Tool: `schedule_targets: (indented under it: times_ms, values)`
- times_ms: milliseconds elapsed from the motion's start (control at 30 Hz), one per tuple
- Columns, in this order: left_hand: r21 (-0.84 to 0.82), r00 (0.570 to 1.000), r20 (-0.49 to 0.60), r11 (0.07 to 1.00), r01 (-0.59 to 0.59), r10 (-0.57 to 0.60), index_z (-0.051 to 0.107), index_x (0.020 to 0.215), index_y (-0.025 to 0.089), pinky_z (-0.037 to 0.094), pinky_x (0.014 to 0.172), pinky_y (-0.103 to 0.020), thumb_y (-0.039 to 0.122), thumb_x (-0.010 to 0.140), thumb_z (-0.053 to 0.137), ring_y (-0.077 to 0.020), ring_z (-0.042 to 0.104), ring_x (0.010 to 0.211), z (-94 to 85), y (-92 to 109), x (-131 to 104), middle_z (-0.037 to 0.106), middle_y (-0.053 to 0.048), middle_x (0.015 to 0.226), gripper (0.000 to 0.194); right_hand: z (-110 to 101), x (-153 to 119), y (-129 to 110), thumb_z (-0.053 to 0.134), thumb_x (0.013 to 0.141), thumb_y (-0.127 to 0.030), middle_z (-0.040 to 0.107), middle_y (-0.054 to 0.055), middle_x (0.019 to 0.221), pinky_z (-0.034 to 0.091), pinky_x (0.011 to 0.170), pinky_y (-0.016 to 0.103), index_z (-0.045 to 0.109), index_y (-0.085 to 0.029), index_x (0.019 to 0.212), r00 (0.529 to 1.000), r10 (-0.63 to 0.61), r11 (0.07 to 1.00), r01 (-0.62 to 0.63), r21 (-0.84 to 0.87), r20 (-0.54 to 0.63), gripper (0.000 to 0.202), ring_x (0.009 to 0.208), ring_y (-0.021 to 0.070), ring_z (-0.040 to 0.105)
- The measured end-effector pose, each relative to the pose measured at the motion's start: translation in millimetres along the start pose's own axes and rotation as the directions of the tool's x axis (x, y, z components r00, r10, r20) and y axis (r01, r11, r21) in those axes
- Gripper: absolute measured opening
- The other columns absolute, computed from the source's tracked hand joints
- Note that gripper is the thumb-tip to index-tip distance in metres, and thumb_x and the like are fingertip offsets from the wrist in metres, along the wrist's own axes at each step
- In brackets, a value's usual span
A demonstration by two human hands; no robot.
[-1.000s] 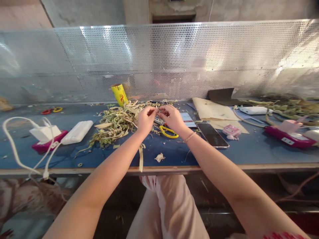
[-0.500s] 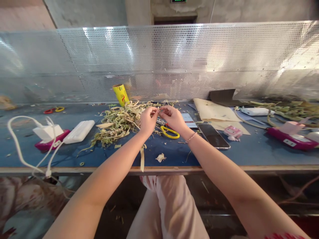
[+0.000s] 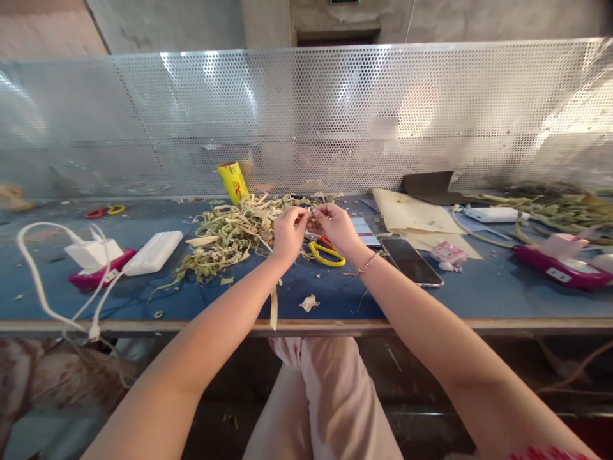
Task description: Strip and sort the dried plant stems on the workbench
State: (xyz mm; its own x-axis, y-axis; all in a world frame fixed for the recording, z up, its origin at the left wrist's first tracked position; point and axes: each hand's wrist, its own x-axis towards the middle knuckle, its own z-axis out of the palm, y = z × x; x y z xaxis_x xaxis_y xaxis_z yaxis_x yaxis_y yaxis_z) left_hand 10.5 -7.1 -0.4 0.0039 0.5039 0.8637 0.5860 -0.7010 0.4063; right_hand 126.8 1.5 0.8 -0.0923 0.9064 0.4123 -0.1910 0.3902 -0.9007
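My left hand (image 3: 288, 235) and my right hand (image 3: 335, 229) are close together above the blue table, both with fingers pinched. Whatever lies between the fingertips is too small to make out. Beside and behind my left hand spreads a pile of dried, pale green plant strips (image 3: 225, 237). Scissors with yellow and red handles (image 3: 327, 255) lie below my right hand, their blades partly hidden. A phone with a lit screen (image 3: 364, 231) is just behind my right wrist. One pale strip (image 3: 273, 308) reaches the table's front edge, and a dry scrap (image 3: 309, 303) lies nearby.
A yellow roll (image 3: 233, 182) stands behind the pile. To the left are a white power bank (image 3: 153, 252), a purple power strip (image 3: 96, 278) and cables. At right lie a dark phone (image 3: 412, 262), a pink case (image 3: 448, 255), brown paper (image 3: 412, 214) and another power strip (image 3: 560, 268).
My left hand has shifted slightly to the right and my right hand has turned a little. The fingers of both remain pinched near each other.
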Motion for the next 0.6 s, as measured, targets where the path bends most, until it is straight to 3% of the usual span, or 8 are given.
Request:
schedule_targets:
  times_ms: [100,267,400,600]
  values:
    - [0.023,0.998,0.008,0.998,-0.054,0.054,0.055,0.069,0.018,0.045,0.064,-0.025,0.018,0.077,0.052,-0.0116,0.056,0.068,1.0,2.0,-1.5,0.061,-0.002,0.070,0.009,-0.1,0.7,1.4,0.048,0.076,-0.026,0.052,-0.003,0.063,0.048,0.055,0.026,0.043,-0.020,0.071,0.999,-0.001,0.999,-0.001,-0.054,-0.041,0.010,0.051,0.0085,0.051]
    - [-0.038,0.997,0.026,0.997,-0.070,0.071,0.055,0.068,0.018,0.045,0.064,-0.025,0.018,0.077,0.052,-0.0108,0.055,0.067,4.0,8.1,-4.7,0.061,-0.002,0.071,0.009,-1.5,3.6,3.4,0.044,0.076,-0.021,0.047,-0.004,0.059,0.041,0.058,0.025,0.042,-0.020,0.068,0.981,-0.152,0.949,0.110,-0.294,-0.122,0.008,0.055,0.0092,0.046]
    - [-0.164,0.996,0.007,0.982,0.093,-0.093,0.055,0.069,0.018,0.045,0.061,-0.024,0.023,0.076,0.054,-0.0107,0.055,0.065,7.0,9.8,-5.2,0.062,-0.002,0.072,0.008,-0.9,2.9,-0.6,0.044,0.076,-0.022,0.047,-0.004,0.062,0.039,0.060,0.025,0.042,-0.020,0.068,0.977,-0.186,0.929,0.142,-0.343,-0.101,0.008,0.057,0.0093,0.045]
    - [-0.379,0.946,0.081,0.868,0.319,-0.312,0.051,0.065,0.017,0.042,0.058,-0.023,0.028,0.074,0.056,-0.0094,0.051,0.058,9.8,5.7,-3.3,0.055,0.001,0.061,0.015,-0.3,-1.3,-7.6,0.045,0.076,-0.023,0.045,-0.004,0.057,0.035,0.057,0.025,0.042,-0.019,0.067,0.971,-0.227,0.904,0.179,-0.388,-0.080,0.010,0.054,0.0090,0.042]
